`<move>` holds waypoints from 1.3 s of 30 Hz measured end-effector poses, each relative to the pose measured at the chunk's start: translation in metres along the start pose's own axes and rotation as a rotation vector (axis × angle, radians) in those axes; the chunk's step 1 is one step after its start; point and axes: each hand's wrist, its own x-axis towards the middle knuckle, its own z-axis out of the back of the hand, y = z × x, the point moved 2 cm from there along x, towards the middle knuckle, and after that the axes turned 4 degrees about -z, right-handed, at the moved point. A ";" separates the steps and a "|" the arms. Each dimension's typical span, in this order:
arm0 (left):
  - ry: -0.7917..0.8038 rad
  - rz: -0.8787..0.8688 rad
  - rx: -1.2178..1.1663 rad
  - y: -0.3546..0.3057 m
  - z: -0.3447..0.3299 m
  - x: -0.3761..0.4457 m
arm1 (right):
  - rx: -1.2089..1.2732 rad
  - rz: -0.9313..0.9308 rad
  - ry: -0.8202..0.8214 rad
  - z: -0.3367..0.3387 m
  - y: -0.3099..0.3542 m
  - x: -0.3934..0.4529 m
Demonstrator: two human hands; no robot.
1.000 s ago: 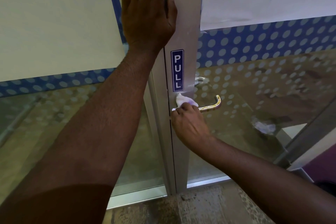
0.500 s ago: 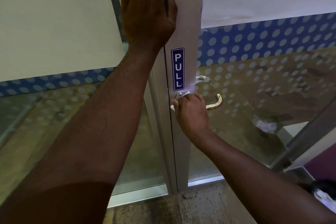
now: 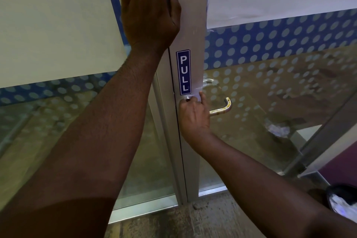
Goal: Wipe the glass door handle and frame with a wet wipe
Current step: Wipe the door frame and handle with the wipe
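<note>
A grey metal door frame runs down the middle, with a blue PULL sticker on it. My left hand lies flat and open against the frame above the sticker. My right hand is closed over the base of the curved metal handle, just below the sticker. A small white edge of the wet wipe shows above my fingers, pressed to the frame; the rest is hidden under the hand. The handle's free end sticks out to the right.
Glass panels with a blue dotted band flank the frame; white paper covers their upper parts. A second handle shows behind the glass. A dark bin with white contents stands at lower right on the rough floor.
My right hand has slid up along the handle's base towards the sticker, covering most of the wipe. The left hand has stayed flat on the frame.
</note>
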 end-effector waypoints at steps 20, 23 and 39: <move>0.199 -0.009 0.040 0.000 0.003 0.001 | -0.083 0.186 0.007 0.004 -0.026 -0.019; 0.206 -0.006 0.030 0.001 0.003 0.003 | -0.096 0.210 0.001 0.011 -0.016 -0.018; 0.278 -0.004 0.062 0.000 0.004 0.003 | 0.035 0.285 -0.303 0.001 -0.054 -0.034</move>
